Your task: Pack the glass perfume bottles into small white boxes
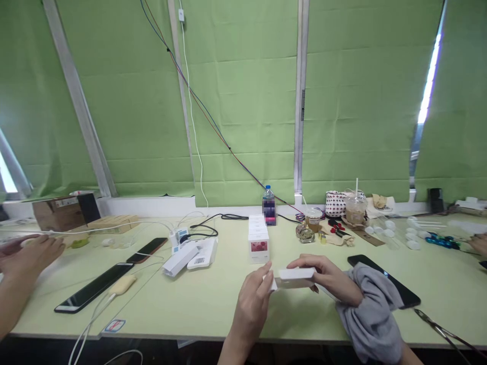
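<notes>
Between my two hands, above the table, is a small white cardboard box (297, 277) with its flaps standing out. My left hand (254, 299) pinches the box's left end between thumb and fingers. On the opposite end, my right hand (327, 276) has its fingers along the top and far side. Gathered grey cloth (371, 309) surrounds my right wrist. Just beyond my left hand, a row of white boxes (258, 248) stretches away from me, the nearest bearing a red picture.
Flattened white cartons (190, 258), phones (95, 289) and white cables lie left; a dark tablet-like device (384, 281) and metal pliers-like tool (441, 329) lie right. A bottle (269, 205) and drink cups (355, 209) stand behind. Other people's hands (38, 256) show at both sides.
</notes>
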The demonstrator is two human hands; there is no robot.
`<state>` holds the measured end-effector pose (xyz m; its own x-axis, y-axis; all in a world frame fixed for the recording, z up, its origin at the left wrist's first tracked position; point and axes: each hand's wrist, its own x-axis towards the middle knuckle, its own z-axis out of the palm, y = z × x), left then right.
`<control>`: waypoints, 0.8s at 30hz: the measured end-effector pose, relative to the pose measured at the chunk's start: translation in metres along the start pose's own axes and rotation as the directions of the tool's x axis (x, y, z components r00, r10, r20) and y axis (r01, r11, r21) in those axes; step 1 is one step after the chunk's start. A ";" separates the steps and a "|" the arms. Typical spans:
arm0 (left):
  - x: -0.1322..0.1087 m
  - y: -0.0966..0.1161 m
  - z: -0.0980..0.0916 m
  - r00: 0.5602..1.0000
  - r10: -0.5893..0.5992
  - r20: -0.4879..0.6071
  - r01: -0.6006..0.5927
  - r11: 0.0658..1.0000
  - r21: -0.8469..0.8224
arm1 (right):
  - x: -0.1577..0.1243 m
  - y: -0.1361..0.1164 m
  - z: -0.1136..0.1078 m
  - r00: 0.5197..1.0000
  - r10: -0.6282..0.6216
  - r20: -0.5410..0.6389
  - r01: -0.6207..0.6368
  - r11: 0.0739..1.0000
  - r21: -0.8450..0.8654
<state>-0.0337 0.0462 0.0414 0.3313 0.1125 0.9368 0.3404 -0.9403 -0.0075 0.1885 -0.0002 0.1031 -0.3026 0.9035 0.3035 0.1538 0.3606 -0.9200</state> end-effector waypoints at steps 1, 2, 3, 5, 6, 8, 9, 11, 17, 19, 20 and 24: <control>0.003 0.001 0.000 1.000 -0.002 -0.005 0.002 1.000 0.015 | 0.001 0.003 -0.001 1.000 -0.006 0.000 0.006 1.000 0.021; 0.006 0.002 0.000 1.000 -0.016 0.002 0.016 1.000 0.025 | 0.002 0.006 -0.001 1.000 -0.007 0.000 0.007 0.999 0.035; 0.007 0.002 0.000 0.999 -0.037 0.020 0.037 0.999 0.028 | 0.003 0.010 -0.002 1.000 -0.005 0.001 0.005 0.999 0.045; 0.007 0.002 0.001 0.998 -0.055 0.043 0.054 0.998 0.020 | 0.006 0.017 -0.004 1.000 0.002 -0.005 -0.002 0.998 0.061; 0.006 0.002 0.001 0.997 -0.061 0.055 0.060 0.998 0.014 | 0.007 0.020 -0.004 1.000 0.006 -0.014 -0.004 0.997 0.074; 0.003 0.003 0.002 0.993 -0.077 0.088 0.077 0.997 0.000 | 0.009 0.025 -0.005 0.999 0.012 -0.036 -0.008 0.994 0.110; 0.002 0.003 0.002 0.990 -0.092 0.104 0.093 0.996 -0.012 | 0.009 0.026 -0.006 0.999 0.015 -0.046 -0.009 0.992 0.129; -0.001 0.004 0.001 0.981 -0.142 0.133 0.151 0.987 -0.061 | 0.010 0.027 -0.007 0.998 0.023 -0.059 -0.013 0.986 0.166; 0.001 0.004 -0.002 0.940 -0.319 0.119 0.339 0.910 -0.239 | 0.008 0.028 -0.005 0.999 0.040 0.001 -0.037 0.919 0.394; 0.004 0.004 -0.005 0.924 -0.366 0.108 0.381 0.883 -0.272 | 0.008 0.029 -0.001 0.999 0.032 0.041 -0.047 0.897 0.440; 0.005 0.003 -0.006 0.912 -0.393 0.118 0.410 0.863 -0.294 | 0.008 0.029 0.001 0.999 0.018 0.050 -0.038 0.895 0.445; 0.008 0.002 -0.010 0.841 -0.496 0.215 0.540 0.751 -0.381 | 0.012 0.029 0.008 0.999 -0.033 -0.033 0.044 0.901 0.433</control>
<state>-0.0394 0.0414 0.0524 0.2992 0.6302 0.7165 0.0991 -0.7674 0.6335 0.1823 0.0194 0.0777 -0.2759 0.8983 0.3418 -0.2817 0.2644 -0.9223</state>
